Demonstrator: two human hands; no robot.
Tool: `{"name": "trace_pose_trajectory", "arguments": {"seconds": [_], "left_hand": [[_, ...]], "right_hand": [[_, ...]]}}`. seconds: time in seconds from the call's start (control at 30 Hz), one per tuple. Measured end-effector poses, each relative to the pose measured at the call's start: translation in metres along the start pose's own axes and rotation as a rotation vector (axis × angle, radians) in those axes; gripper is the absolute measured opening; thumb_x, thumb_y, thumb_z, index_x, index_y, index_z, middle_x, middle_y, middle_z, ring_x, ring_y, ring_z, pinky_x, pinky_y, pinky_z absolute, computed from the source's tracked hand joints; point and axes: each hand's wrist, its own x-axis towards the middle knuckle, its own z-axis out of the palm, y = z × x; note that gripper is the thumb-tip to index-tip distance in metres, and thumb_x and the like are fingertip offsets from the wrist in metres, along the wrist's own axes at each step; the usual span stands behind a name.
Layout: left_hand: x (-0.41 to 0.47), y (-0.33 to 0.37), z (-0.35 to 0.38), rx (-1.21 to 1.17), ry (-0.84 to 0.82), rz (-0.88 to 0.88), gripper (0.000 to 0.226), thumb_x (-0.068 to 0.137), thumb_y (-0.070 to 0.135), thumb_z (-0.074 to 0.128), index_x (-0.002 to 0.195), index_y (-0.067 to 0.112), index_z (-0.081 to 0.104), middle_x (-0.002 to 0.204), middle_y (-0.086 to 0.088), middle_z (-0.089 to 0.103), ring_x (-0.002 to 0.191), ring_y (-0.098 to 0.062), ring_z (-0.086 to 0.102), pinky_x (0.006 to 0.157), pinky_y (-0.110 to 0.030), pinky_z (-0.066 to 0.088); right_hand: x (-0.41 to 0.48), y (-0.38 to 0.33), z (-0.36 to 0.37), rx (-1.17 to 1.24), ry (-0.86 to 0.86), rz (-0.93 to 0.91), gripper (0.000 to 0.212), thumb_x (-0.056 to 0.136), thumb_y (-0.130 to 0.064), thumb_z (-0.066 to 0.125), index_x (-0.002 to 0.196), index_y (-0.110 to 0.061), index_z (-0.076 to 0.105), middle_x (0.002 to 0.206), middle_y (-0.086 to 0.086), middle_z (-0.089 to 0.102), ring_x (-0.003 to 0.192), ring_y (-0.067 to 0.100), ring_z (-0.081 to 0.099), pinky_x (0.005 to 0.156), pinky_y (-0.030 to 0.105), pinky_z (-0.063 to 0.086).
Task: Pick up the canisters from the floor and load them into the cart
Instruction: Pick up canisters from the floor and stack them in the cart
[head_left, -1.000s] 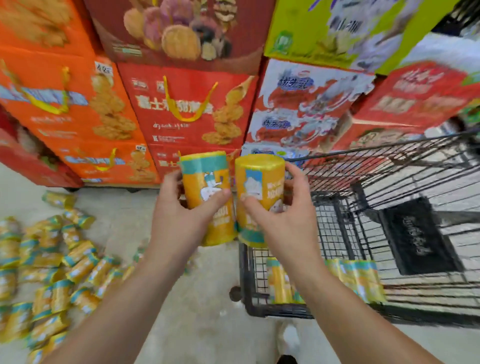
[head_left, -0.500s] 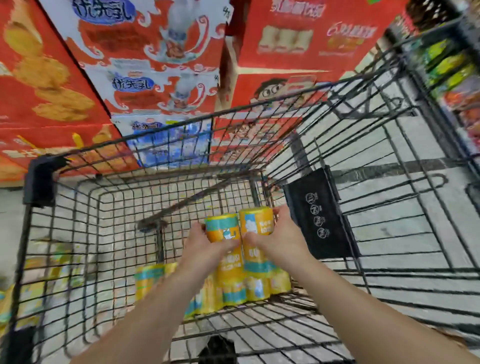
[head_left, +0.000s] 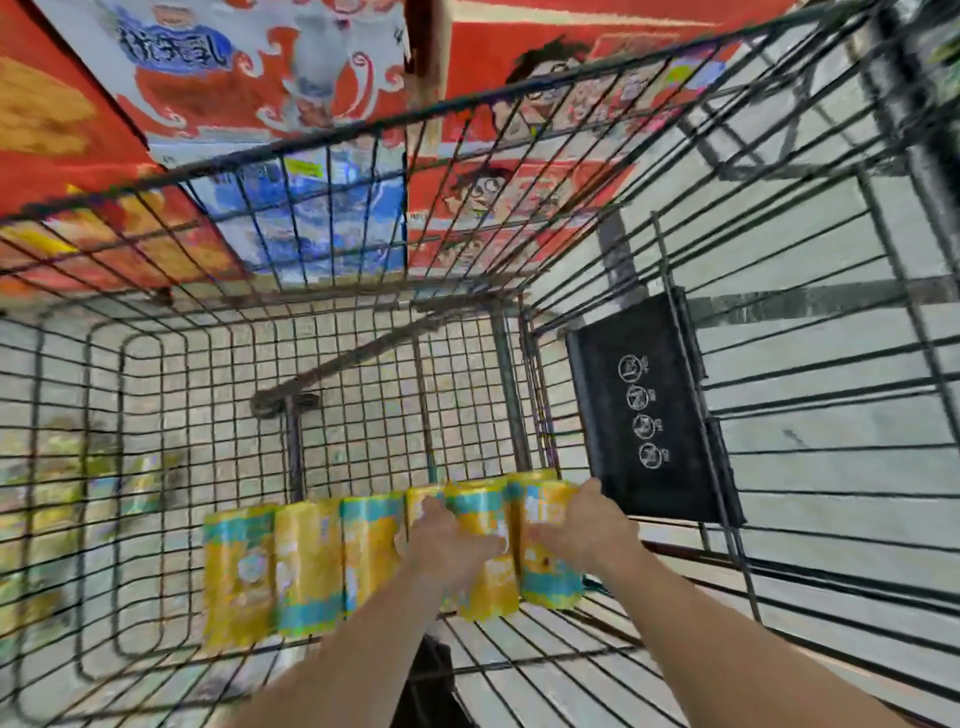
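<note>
A person reaches both bare arms down into a black wire shopping cart (head_left: 524, 98), each hand wrapped around a yellow-and-teal canister low in the basket. The left hand (head_left: 447, 540) is curled around one canister (head_left: 488, 566), fingers over its upper half; the right hand (head_left: 584, 525) grips a second canister (head_left: 548, 577) just beside it, the two tins touching side by side. Both sit at or very near the cart's wire floor — motion blur makes it impossible to tell whether they have fully settled. To their left, a row of matching canisters (head_left: 301, 566) already lies on the basket floor, packed shoulder to shoulder against the held pair. On the cart's right wall hangs a black plastic panel (head_left: 649, 410) printed with four round white symbols, too small to read. Beyond the far end of the basket stand stacked red cartons (head_left: 519, 171) bearing cartoon faces, with a white-and-blue carton (head_left: 249, 78) beside them. Through the left mesh, a blurred yellow-green scatter on the pale floor (head_left: 57, 493) may be more canisters — the wire and blur hide the detail.
</note>
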Motion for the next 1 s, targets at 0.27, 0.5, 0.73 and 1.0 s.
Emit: {"name": "trace_pose_trajectory", "arguments": {"seconds": [0.27,0.5,0.73,1.0], "left_hand": [[-0.007,-0.012,-0.023,-0.074,-0.115,0.014,0.061,0.083,0.032,0.068,0.133,0.013,0.039,0.116,0.000,0.050,0.099,-0.019,0.051,0.080,-0.032,0.049],[-0.049,-0.038,-0.110,-0.150,-0.008,0.175,0.052,0.086,0.036,0.065,0.130,0.016,0.048,0.094,0.002,0.060,0.082,-0.013,0.058,0.071,-0.024,0.050],[-0.128,-0.099,-0.287,-0.541,0.277,0.578,0.024,0.085,0.020,0.070,0.105,0.023,0.056,0.080,0.011,0.058,0.063,0.004,0.053,0.059,-0.008,0.042],[-0.182,-0.299,-0.497,-0.825,0.522,0.650,0.023,0.085,0.018,0.069,0.105,0.020,0.059,0.086,0.001,0.063,0.069,-0.005,0.057,0.063,-0.021,0.048]], "right_hand": [[-0.010,-0.009,-0.013,-0.053,-0.009,-0.057,0.055,0.084,-0.041,0.067,0.124,-0.012,0.043,0.115,0.004,0.060,0.096,0.020,0.059,0.084,0.036,0.053],[-0.073,-0.080,-0.033,-0.115,0.294,-0.252,0.046,0.088,-0.049,0.058,0.126,-0.024,0.051,0.102,-0.006,0.064,0.090,0.018,0.060,0.075,0.033,0.050],[-0.202,-0.259,0.022,0.242,0.410,-0.789,0.026,0.085,-0.023,0.072,0.104,-0.029,0.055,0.088,-0.009,0.065,0.081,0.008,0.064,0.066,0.012,0.046],[-0.369,-0.461,0.169,0.339,0.291,-1.040,0.024,0.087,-0.011,0.071,0.103,-0.021,0.058,0.089,-0.007,0.064,0.074,-0.001,0.060,0.062,0.009,0.047]]}}
